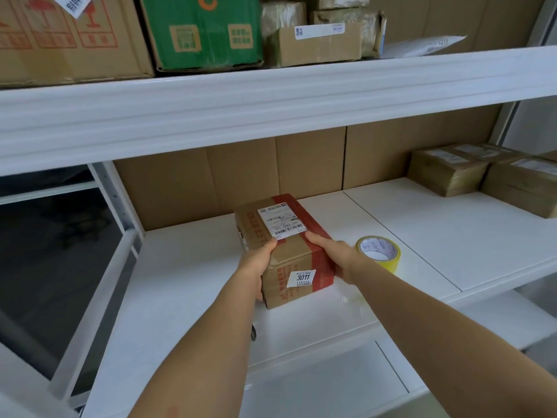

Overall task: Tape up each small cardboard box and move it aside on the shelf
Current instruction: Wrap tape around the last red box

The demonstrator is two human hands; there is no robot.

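In the head view, one small cardboard box (pixel 283 251) sits on the white shelf (pixel 196 285), closed, with red tape and two white labels. The left hand (pixel 256 263) has its grip tight on the box's left side. The right hand (pixel 334 254) grasps its right side. One roll of yellow tape (pixel 378 253) lies just beside the right hand. The shelf is bare up to two taped boxes (pixel 488 173) at the far right.
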